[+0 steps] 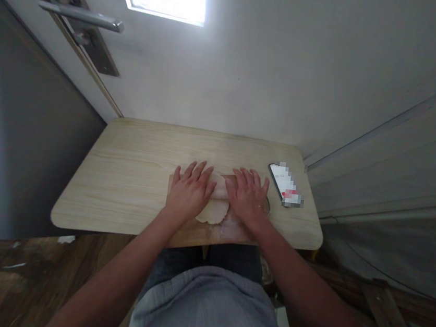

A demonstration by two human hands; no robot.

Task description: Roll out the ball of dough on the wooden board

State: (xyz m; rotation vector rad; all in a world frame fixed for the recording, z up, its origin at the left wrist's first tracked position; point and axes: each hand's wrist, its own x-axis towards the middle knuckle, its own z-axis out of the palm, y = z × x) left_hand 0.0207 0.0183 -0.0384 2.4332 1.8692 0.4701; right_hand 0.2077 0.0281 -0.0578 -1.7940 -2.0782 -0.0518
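Observation:
A thin, pale sheet of dough (212, 213) with an uneven edge lies on a brown board (188, 236) at the table's front edge. Across the dough runs a light rolling pin (221, 190), visible only between my hands. My left hand (192, 189) rests palm down over the pin's left part, fingers stretched forward and apart. Over its right part lies my right hand (248, 193), flat as well, with fingers extended. Both hands cover the pin's ends. Whitish powder dusts the board by my right wrist.
The light wooden table (122, 173) stands against a white door with a metal handle (81, 15). A phone (284, 184) lies on the table's right side. Beside my right hand, the rim of a round object (268, 206) peeks out, mostly hidden. Scraps of paper (66, 239) litter the floor.

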